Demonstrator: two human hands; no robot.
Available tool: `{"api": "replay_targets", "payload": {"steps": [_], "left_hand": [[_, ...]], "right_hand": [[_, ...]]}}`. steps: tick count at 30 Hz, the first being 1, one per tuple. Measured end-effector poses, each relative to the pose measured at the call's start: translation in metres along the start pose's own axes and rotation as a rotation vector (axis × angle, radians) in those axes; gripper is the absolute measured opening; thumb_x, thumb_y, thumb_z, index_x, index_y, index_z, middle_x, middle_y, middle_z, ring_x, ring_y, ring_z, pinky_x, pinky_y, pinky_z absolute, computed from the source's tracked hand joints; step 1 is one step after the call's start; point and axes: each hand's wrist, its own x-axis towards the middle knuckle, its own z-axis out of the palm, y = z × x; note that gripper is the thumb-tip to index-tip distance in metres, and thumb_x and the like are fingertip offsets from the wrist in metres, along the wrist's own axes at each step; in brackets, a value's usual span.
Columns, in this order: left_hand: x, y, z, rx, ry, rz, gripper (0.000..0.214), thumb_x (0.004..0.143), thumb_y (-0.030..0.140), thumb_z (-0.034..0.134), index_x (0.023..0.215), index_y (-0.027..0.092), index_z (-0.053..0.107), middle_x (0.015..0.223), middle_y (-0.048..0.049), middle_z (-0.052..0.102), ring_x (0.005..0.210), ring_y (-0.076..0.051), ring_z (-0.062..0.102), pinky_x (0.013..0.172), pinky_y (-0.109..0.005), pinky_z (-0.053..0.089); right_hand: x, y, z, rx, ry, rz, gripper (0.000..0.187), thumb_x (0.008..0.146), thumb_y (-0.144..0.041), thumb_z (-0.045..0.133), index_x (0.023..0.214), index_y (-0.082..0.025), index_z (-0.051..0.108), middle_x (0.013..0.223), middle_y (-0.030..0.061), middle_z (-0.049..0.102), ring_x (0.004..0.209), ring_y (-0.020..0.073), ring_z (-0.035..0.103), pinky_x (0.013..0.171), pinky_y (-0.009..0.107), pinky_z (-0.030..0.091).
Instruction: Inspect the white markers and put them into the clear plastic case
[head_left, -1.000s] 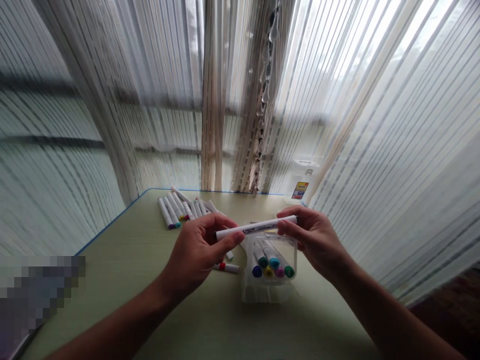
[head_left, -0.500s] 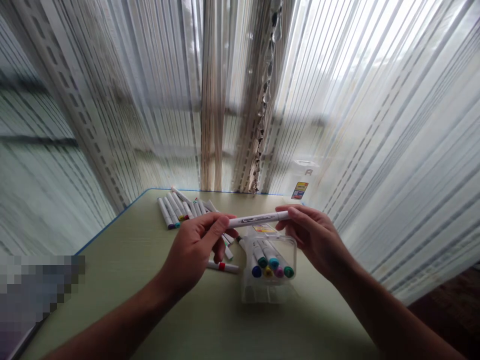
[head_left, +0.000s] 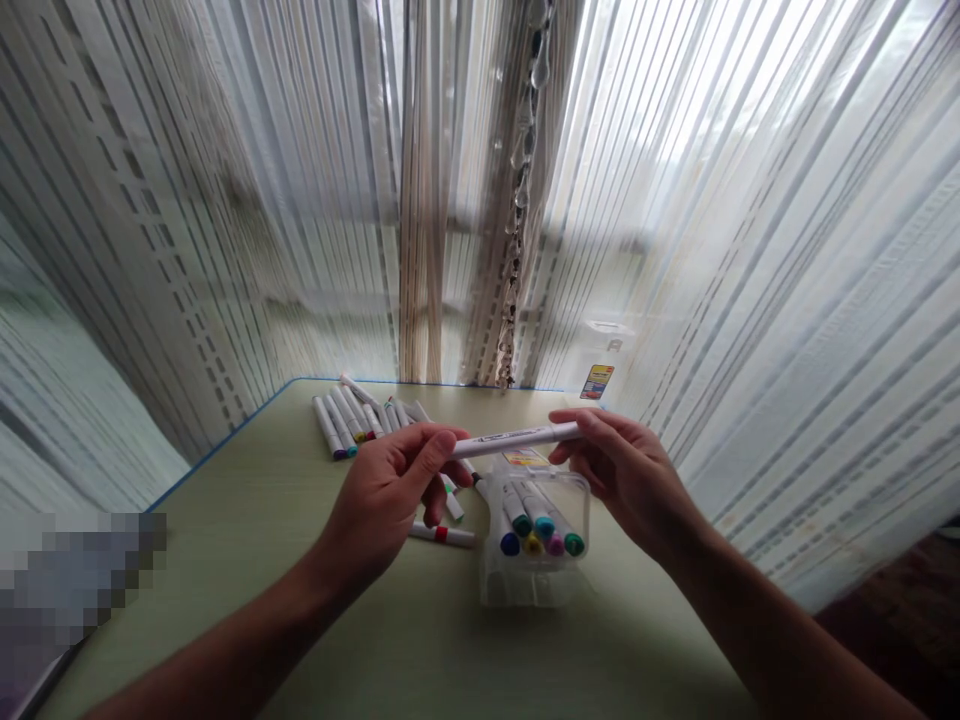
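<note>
A white marker [head_left: 514, 440] with dark printing is held nearly level between my two hands, above the table. My left hand [head_left: 394, 475] pinches its left end between thumb and fingers, hiding that tip. At the other end, the thumb and fingers of my right hand [head_left: 615, 455] close on it. Just below stands a clear plastic case [head_left: 525, 588] with several markers [head_left: 532, 525] lying in it, their blue, green, yellow, pink and turquoise ends facing me. A marker with a red band [head_left: 442, 536] lies on the table, partly behind my left hand.
Several loose white markers [head_left: 349, 415] lie at the back left of the pale green table [head_left: 225, 560]. A clear plastic piece with a yellow label [head_left: 598, 381] stands at the back right. Striped sheer curtains [head_left: 322, 200] hang behind the table's blue edge.
Both hands keep hold of the marker, which has turned slightly, so its printing shows less fully. The case and the loose markers lie as before; the view has shifted slightly.
</note>
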Motion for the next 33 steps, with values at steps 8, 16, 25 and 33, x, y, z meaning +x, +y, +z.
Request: {"api": "replay_targets", "payload": {"steps": [8,16,25,33], "left_hand": [[-0.0016,-0.0026,-0.0014,0.048,-0.028,-0.050,0.034,0.078,0.036,0.077,0.099,0.010,0.068,0.064,-0.0022,0.070,0.044,-0.007,0.053,0.040,-0.016,0.044],[-0.0033,-0.0011,-0.0012,0.055,-0.034,-0.071,0.037,0.074,0.036,0.080,0.098,0.010,0.068,0.063,-0.0022,0.070,0.044,-0.006,0.051,0.040,-0.014,0.042],[-0.0017,-0.0007,0.0005,0.080,0.003,-0.013,0.035,0.083,0.040,0.072,0.103,0.012,0.069,0.072,-0.0025,0.069,0.044,-0.006,0.051,0.040,-0.016,0.043],[-0.0010,-0.0001,0.0007,0.112,0.030,-0.015,0.036,0.082,0.039,0.072,0.107,0.013,0.068,0.076,-0.0024,0.067,0.046,-0.006,0.051,0.041,-0.016,0.041]], "right_hand": [[0.0010,0.0040,-0.0027,-0.061,-0.011,0.003,0.019,0.073,-0.029,0.084,0.088,-0.018,0.078,0.062,0.0051,0.073,0.037,0.0027,0.039,0.036,0.016,0.025],[0.0000,0.0027,-0.0019,-0.104,-0.008,0.019,0.023,0.069,-0.029,0.086,0.087,-0.017,0.077,0.062,0.0047,0.073,0.039,0.0035,0.041,0.035,0.015,0.026],[-0.0003,0.0014,0.0000,-0.099,-0.009,-0.007,0.020,0.077,-0.031,0.080,0.089,-0.017,0.075,0.066,0.0042,0.071,0.039,0.0029,0.036,0.036,0.018,0.025],[-0.0001,0.0030,-0.0010,-0.136,0.005,0.017,0.026,0.076,-0.032,0.080,0.096,-0.017,0.076,0.068,0.0042,0.070,0.042,0.0045,0.036,0.038,0.020,0.024]]}}
